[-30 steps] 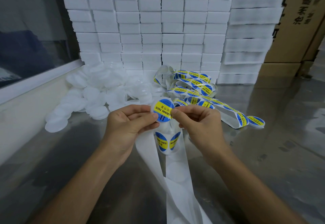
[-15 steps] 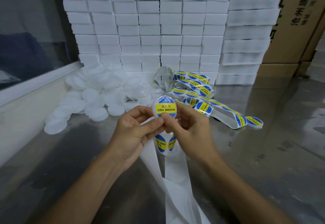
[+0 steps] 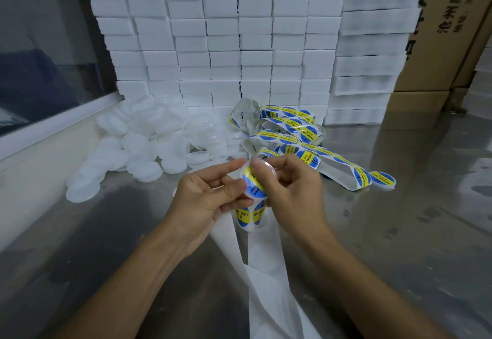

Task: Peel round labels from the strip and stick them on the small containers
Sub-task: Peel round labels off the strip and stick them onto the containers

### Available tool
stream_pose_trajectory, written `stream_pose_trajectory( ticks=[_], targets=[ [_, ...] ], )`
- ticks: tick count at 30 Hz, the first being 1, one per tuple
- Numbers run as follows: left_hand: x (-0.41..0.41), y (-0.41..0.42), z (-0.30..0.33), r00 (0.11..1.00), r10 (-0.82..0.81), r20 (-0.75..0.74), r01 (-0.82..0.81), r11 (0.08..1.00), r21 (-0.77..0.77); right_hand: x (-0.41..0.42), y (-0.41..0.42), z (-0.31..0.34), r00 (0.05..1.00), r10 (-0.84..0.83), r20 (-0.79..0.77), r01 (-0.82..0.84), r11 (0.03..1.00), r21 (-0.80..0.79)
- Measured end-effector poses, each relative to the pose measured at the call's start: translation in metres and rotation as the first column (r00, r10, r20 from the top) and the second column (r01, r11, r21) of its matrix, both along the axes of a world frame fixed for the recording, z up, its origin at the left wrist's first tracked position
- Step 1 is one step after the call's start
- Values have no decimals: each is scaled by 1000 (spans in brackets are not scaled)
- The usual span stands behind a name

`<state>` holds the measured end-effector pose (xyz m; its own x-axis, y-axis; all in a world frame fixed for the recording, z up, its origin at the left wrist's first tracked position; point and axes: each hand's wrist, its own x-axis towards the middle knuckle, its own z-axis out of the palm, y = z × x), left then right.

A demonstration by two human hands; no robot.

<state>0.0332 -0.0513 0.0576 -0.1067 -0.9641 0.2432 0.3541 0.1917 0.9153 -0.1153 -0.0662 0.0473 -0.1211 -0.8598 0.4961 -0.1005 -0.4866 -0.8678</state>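
Both hands hold one small round clear container bearing a blue and yellow round label, tilted on its edge above the table. My left hand pinches its left side with thumb and fingers. My right hand grips its right side, thumb pressing on the label. Below the hands hangs a piece of strip with two labels. The loose label strip lies coiled behind the hands. A pile of white unlabelled containers lies to the left.
White backing paper trails from the hands toward me over the shiny metal table. A labelled container lies at the strip's right end. A wall of stacked white blocks stands behind, cardboard boxes at right.
The labelled container has turned from facing me to tilted on its edge. My right thumb has slid onto the label, and both hands have shifted slightly.
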Motion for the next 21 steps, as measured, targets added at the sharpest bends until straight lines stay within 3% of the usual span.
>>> stream_pose_trajectory(
  ticks=[8,12,21],
  targets=[
    [-3,-1,0,995,74,62,-73,997,-29,-6,0,5,997,-32,-72,31,999,-13],
    [1,-3,0,994,95,60,-94,995,-14,-5,-2,7,995,85,52,-87,995,39],
    [4,-6,0,980,198,12,-198,980,20,-3,1,7,977,208,-47,-206,978,33]
  ],
)
